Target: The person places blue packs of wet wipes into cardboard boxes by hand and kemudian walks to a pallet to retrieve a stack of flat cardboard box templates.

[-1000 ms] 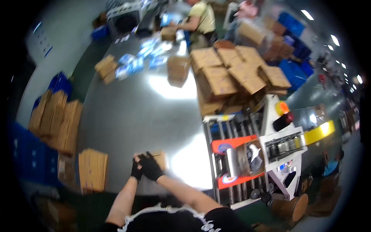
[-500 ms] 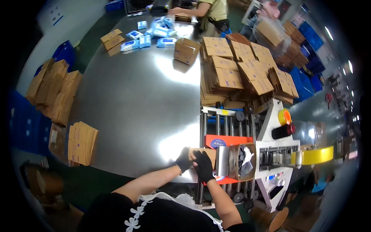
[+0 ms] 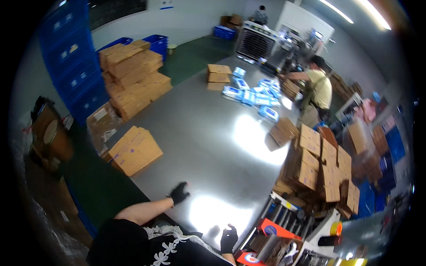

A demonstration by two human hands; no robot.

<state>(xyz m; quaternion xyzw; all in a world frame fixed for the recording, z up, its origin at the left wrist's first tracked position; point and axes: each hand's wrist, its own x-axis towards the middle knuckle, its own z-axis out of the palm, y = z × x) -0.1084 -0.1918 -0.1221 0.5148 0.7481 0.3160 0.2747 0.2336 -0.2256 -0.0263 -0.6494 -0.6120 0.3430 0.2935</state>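
My left hand (image 3: 179, 193), in a black glove, hovers over the near edge of the metal table (image 3: 186, 146) with nothing in it and its fingers loosely apart. Closest to it, farther left, is a stack of flattened cardboard cartons (image 3: 135, 152) at the table's left edge. My right hand (image 3: 229, 239), gloved as well, is above the table's near right corner, fingers spread and empty. Just right of it stands a roller machine with an orange-red plate (image 3: 271, 228), partly cut off by the dark rim of the picture.
Blue-white soft packs (image 3: 255, 95) lie in a heap at the far end, near two open cartons (image 3: 218, 76) (image 3: 284, 131). Flattened cartons (image 3: 330, 168) are piled on the right, more (image 3: 133, 75) on the left beside blue crates (image 3: 75, 66). A co-worker (image 3: 320, 86) stands at the far right.
Both hands have let go of the small carton by the machine. My left hand has moved left toward the flattened cartons; the right has drawn away from the machine. The view has swung left.
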